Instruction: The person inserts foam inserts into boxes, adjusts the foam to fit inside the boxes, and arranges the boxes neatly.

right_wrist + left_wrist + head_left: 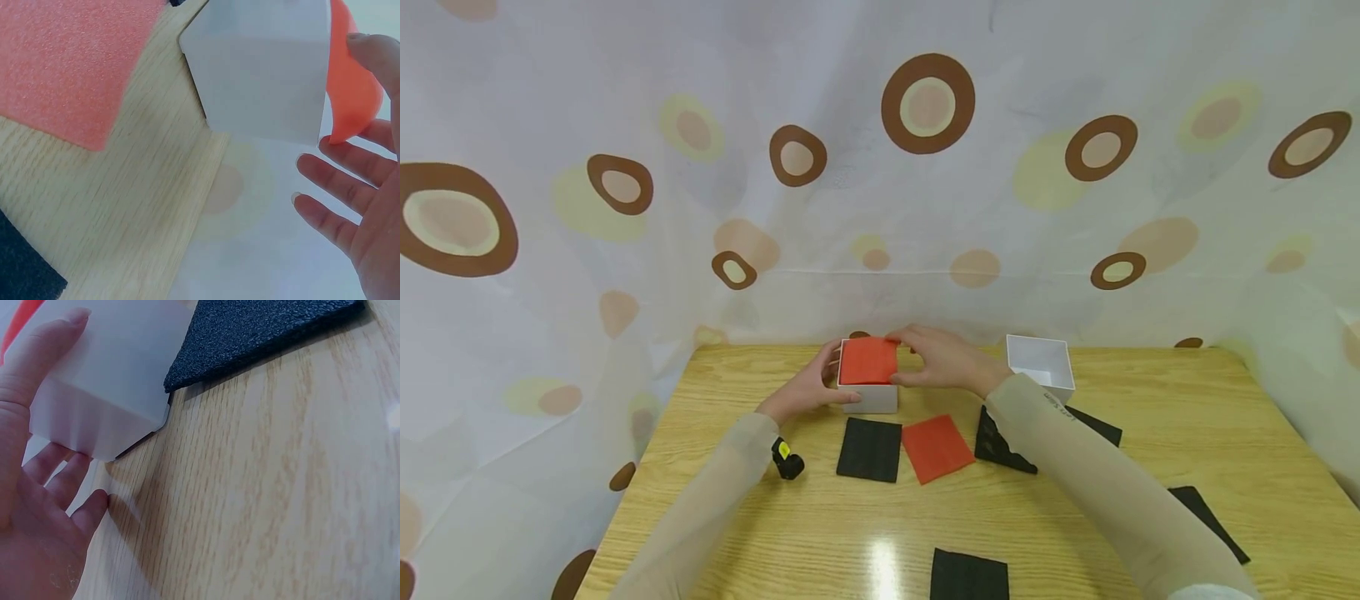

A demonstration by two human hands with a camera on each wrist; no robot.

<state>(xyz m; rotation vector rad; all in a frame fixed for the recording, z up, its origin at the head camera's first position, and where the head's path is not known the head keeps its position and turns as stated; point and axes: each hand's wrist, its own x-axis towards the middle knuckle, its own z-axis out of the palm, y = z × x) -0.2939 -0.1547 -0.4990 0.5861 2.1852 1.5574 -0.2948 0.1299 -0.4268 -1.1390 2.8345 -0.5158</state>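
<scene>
From the head camera, my left hand (808, 385) cups the left side of the white box (871, 397), thumb along its front, fingers spread round the wall. My right hand (943, 358) reaches over from the right, fingers lightly curved, fingertips on the far edge of the orange foam sheet (868, 360) lying across the box's open top. The box stands near the far edge of the wooden table (1075, 500). In front of it lie a black foam square (870, 449) and a second orange foam square (937, 447); an empty white box (1041, 363) stands off to the right.

From my left wrist, my thumb lies flat against the box wall (106, 394), the other fingers (69, 481) loosely extended behind it, wide open. A black foam piece (250, 334) sits just beside the box.

From my right wrist, my fingers (340, 187) are spread and nearly straight beside the box (262, 69); one fingertip touches the bulging orange sheet (350, 94). The loose orange square (69, 62) lies nearby.
</scene>
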